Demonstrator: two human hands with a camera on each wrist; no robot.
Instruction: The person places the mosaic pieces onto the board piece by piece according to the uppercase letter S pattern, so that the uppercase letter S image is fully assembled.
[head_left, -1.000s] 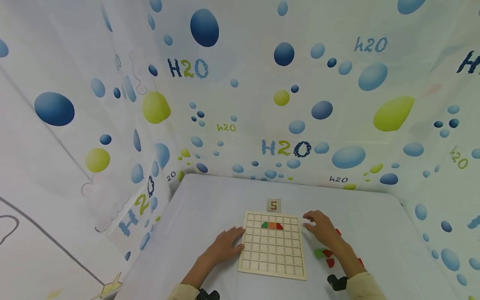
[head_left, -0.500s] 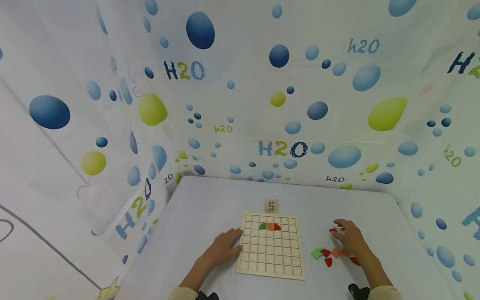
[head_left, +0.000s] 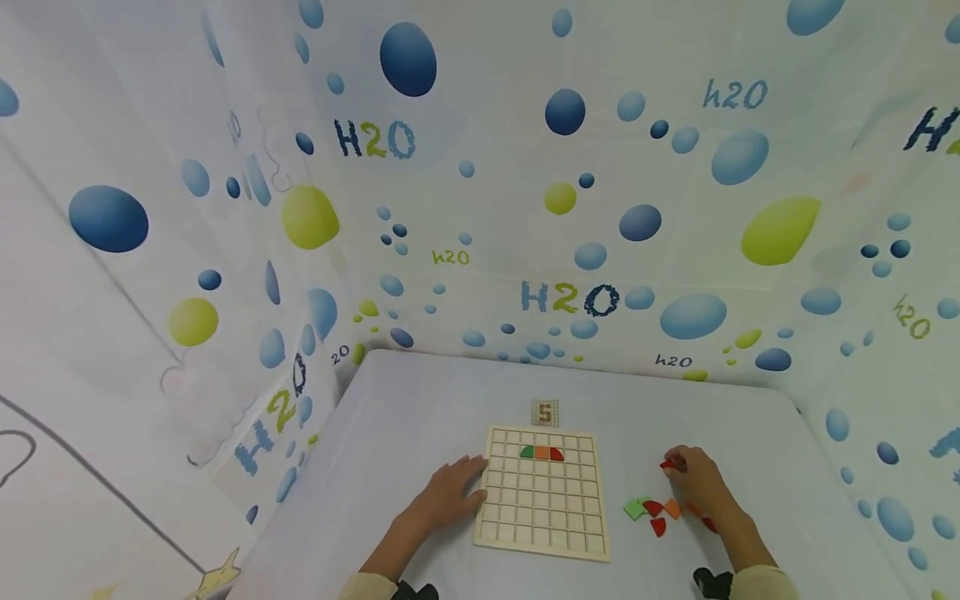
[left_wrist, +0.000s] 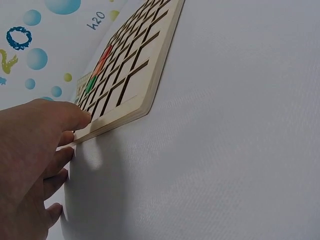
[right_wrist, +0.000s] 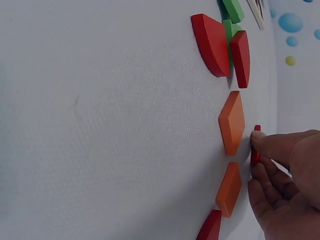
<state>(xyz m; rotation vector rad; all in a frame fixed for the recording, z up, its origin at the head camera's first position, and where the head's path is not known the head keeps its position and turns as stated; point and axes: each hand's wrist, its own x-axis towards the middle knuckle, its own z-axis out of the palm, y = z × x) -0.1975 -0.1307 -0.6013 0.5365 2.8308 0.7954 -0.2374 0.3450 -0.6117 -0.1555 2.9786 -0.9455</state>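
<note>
A wooden grid board (head_left: 536, 527) lies on the table, with a green quarter-round piece (head_left: 528, 452), an orange square (head_left: 542, 452) and a red quarter-round piece (head_left: 556, 454) side by side in its second row. Along the board's left edge rests my left hand (head_left: 453, 493), thumb and fingertips at the rim. Right of the board, my right hand (head_left: 701, 482) pinches another red piece (right_wrist: 255, 157) between thumb and fingers; in the right wrist view part of that piece is hidden by the thumb.
Loose pieces lie between board and right forearm: green ones (head_left: 636, 508), red ones (head_left: 658, 527), orange squares (right_wrist: 232, 122) and a red piece (right_wrist: 210, 227) partly under the forearm in the head view. A small card (head_left: 545, 412) with a 5-like figure lies behind the board.
My right hand has moved away from the board's right edge to the loose pieces and now pinches a red one. The left hand has stayed at the board's edge.
</note>
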